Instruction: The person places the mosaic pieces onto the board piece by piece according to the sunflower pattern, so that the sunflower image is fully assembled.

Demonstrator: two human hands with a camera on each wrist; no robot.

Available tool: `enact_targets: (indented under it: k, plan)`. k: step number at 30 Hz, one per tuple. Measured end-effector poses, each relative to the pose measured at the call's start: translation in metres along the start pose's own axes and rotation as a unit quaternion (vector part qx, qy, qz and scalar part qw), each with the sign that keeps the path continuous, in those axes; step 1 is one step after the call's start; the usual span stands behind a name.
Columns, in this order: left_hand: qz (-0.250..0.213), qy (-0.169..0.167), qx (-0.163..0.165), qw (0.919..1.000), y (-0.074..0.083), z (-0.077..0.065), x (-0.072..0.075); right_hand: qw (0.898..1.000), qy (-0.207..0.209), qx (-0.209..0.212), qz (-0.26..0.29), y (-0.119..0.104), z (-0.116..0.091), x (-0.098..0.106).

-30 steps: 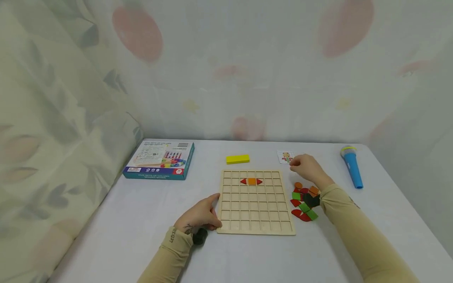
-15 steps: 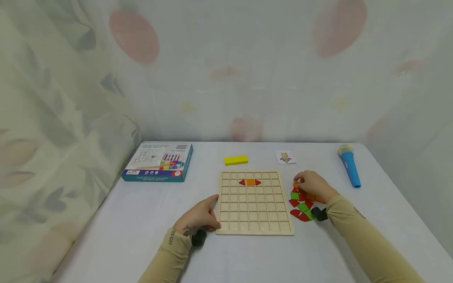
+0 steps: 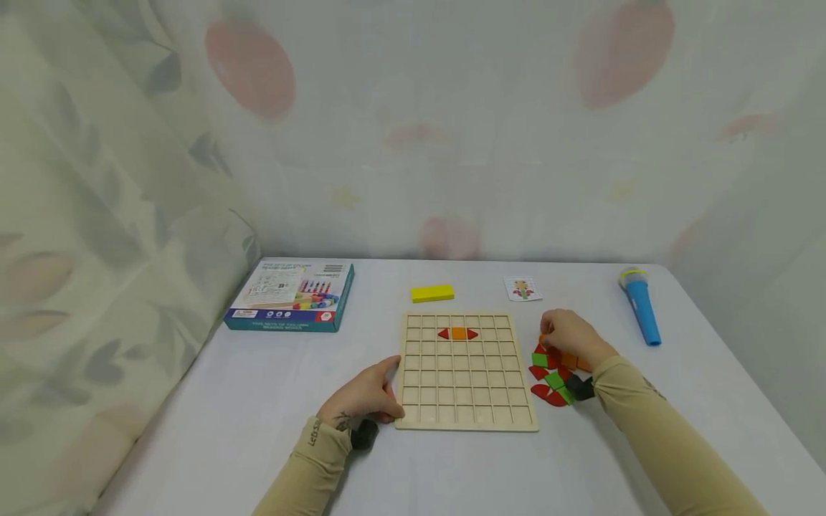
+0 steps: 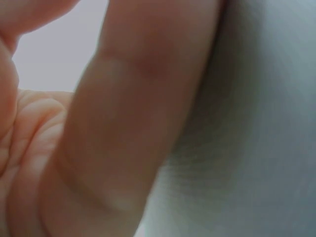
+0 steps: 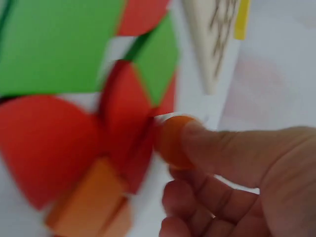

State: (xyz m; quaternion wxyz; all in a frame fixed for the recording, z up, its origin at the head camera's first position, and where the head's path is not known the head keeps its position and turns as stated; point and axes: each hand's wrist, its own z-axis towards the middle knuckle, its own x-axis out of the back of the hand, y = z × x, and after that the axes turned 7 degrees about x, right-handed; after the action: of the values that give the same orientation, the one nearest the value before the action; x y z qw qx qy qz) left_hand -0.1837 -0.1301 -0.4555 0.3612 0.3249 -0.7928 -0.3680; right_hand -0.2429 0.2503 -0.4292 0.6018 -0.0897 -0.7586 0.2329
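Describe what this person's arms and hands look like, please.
The left sleeve and right sleeve are long and tan. Dark lettering marks the left sleeve near the wrist, with a dark drawing beside it; the right sleeve has a small dark marking too. A black device sits at each wrist. The left hand and right hand wear no gloves.

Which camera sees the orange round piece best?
The right wrist view: the orange round piece shows large, pinched by the right hand. The head view shows just a sliver; the left wrist view, none.
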Motion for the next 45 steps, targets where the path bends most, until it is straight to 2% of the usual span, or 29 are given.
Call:
enact_targets:
  k: [5,8,13,17,22,28,37,45]
  plan:
    - [0.003,0.002,-0.002,1.0000,-0.002,0.001,0.000,0.998,0.049,0.029,0.037,-0.023,0.002,0.006]
    - [0.008,0.003,-0.002,1.0000,-0.003,0.001,0.000,0.993,0.067,0.050,0.080,-0.040,0.008,0.001]
    - [0.007,0.003,0.003,1.0000,-0.002,0.001,0.000,0.981,0.063,0.050,0.176,-0.065,0.019,-0.022]
    - [0.006,0.004,0.004,1.0000,-0.001,0.001,-0.001,0.975,0.056,0.038,0.213,-0.082,0.028,-0.044]
    - [0.005,0.003,0.004,1.0000,-0.002,0.001,-0.001,0.978,0.066,0.034,0.196,-0.095,0.035,-0.063]
    - [-0.003,-0.002,0.003,1.0000,-0.002,0.002,-0.001,0.984,0.079,0.024,0.156,-0.101,0.039,-0.075]
    - [0.001,0.000,0.002,1.0000,-0.002,0.003,0.000,0.992,0.084,0.022,0.087,-0.105,0.041,-0.076]
    - [0.004,0.000,0.001,1.0000,-0.003,0.003,0.000,0.995,0.077,0.017,0.062,-0.106,0.040,-0.076]
